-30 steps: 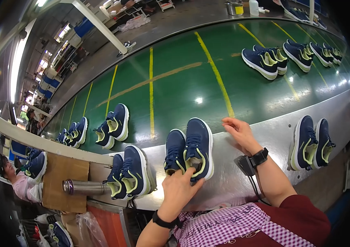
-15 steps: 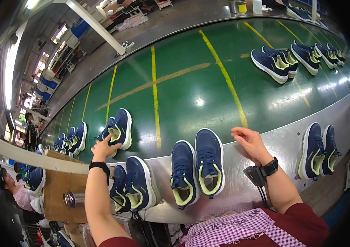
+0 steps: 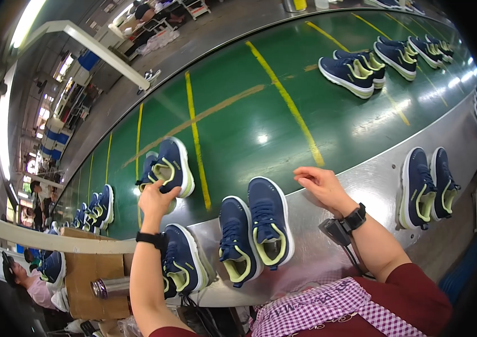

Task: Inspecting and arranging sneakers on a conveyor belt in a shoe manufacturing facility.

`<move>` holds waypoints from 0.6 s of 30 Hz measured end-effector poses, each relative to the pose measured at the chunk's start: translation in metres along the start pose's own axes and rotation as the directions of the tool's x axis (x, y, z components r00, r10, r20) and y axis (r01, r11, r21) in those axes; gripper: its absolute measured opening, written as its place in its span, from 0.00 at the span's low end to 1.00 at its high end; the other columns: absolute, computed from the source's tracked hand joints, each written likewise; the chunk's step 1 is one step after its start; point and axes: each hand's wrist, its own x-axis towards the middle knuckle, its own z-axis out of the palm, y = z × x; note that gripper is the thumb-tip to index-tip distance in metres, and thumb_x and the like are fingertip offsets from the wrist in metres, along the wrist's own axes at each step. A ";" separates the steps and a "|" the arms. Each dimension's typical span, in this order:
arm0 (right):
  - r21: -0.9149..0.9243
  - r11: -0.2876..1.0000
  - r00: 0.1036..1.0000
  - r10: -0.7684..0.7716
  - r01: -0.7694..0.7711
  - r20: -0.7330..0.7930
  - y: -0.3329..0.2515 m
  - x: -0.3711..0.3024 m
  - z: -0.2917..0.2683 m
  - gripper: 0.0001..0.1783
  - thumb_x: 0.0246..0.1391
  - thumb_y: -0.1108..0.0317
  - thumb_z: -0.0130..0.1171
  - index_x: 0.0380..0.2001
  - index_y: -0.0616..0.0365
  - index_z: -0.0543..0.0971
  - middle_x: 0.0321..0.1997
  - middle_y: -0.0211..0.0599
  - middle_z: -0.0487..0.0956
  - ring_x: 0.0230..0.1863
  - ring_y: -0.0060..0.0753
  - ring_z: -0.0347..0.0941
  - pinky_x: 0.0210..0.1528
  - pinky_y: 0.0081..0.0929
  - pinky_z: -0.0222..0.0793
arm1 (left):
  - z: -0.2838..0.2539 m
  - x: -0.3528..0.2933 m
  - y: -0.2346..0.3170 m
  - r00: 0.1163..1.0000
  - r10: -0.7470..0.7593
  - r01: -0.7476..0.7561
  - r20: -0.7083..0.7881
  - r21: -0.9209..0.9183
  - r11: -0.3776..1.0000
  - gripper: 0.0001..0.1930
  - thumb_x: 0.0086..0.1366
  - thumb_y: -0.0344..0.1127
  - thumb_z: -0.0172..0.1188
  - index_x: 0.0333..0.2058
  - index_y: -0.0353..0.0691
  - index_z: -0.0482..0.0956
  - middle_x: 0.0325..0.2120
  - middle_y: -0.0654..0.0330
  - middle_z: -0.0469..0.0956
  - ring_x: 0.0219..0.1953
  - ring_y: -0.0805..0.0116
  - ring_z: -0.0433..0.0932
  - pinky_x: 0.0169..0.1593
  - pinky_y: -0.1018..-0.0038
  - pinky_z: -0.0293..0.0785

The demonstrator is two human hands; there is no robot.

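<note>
My left hand (image 3: 157, 199) is closed round the heel end of a pair of navy sneakers (image 3: 172, 160) with pale green lining, at the near edge of the green belt. Its fingers are partly hidden by the shoes. Above the metal ledge, my right hand (image 3: 322, 185) holds nothing, its fingers loosely stretched. Between my hands, another pair of navy sneakers (image 3: 269, 216) stands on the ledge with toes pointing away from me. Beside my left forearm is a further pair (image 3: 182, 253), one shoe of it mostly covered by my arm.
The green conveyor belt (image 3: 233, 123) with yellow cross lines runs past the metal ledge (image 3: 328, 236). More sneakers stand on the belt at far right (image 3: 350, 76) and left (image 3: 102, 208). Another pair (image 3: 418, 185) is on the ledge's right. A cardboard box (image 3: 89, 275) and metal flask (image 3: 109, 288) are lower left.
My left hand has moved the gripped sneakers to the right along the belt, closer to a yellow line. My view has shifted slightly; my right hand still hovers over the ledge.
</note>
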 end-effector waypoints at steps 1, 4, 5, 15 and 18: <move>-0.004 1.000 1.000 -0.001 0.001 -0.020 -0.001 0.000 -0.003 0.15 0.57 0.67 0.56 0.45 0.64 0.77 0.37 0.35 0.80 0.38 0.22 0.74 0.44 0.22 0.69 | -0.005 -0.011 0.024 0.979 0.120 -0.122 -0.164 -0.003 0.993 0.24 0.40 0.55 0.70 0.33 0.46 0.83 0.30 0.53 0.78 0.36 0.52 0.77 0.39 0.61 0.71; 0.095 0.995 0.999 0.043 -0.042 -0.003 -0.001 -0.001 -0.002 0.16 0.57 0.66 0.56 0.47 0.63 0.76 0.40 0.34 0.80 0.40 0.22 0.74 0.45 0.21 0.69 | -0.034 -0.036 0.082 0.812 0.417 -0.456 -0.409 0.002 0.890 0.19 0.40 0.49 0.72 0.29 0.46 0.81 0.27 0.56 0.76 0.34 0.55 0.74 0.41 0.62 0.67; 0.099 0.994 0.999 0.043 -0.040 -0.029 0.000 0.000 -0.001 0.16 0.57 0.66 0.56 0.47 0.63 0.76 0.40 0.34 0.80 0.40 0.22 0.74 0.45 0.21 0.69 | -0.042 -0.047 0.099 0.736 0.487 -0.541 -0.470 0.025 0.841 0.17 0.41 0.47 0.72 0.28 0.46 0.81 0.27 0.56 0.76 0.34 0.55 0.74 0.41 0.63 0.65; 0.826 0.563 0.993 -0.107 0.016 0.053 -0.015 0.008 -0.015 0.34 0.61 0.43 0.46 0.63 0.52 0.61 0.60 0.34 0.69 0.60 0.29 0.64 0.61 0.35 0.60 | -0.072 -0.146 0.196 0.535 0.711 -0.821 -0.457 -0.081 0.566 0.16 0.38 0.43 0.73 0.28 0.49 0.80 0.32 0.56 0.74 0.38 0.55 0.73 0.42 0.62 0.65; 0.926 0.377 0.953 -0.283 0.004 0.111 -0.023 0.004 -0.032 0.46 0.52 0.30 0.41 0.64 0.52 0.57 0.65 0.38 0.63 0.65 0.36 0.59 0.65 0.41 0.57 | -0.070 -0.172 0.208 0.570 0.700 -0.810 -0.430 -0.151 0.566 0.16 0.40 0.44 0.72 0.29 0.49 0.80 0.29 0.57 0.73 0.35 0.58 0.73 0.40 0.64 0.64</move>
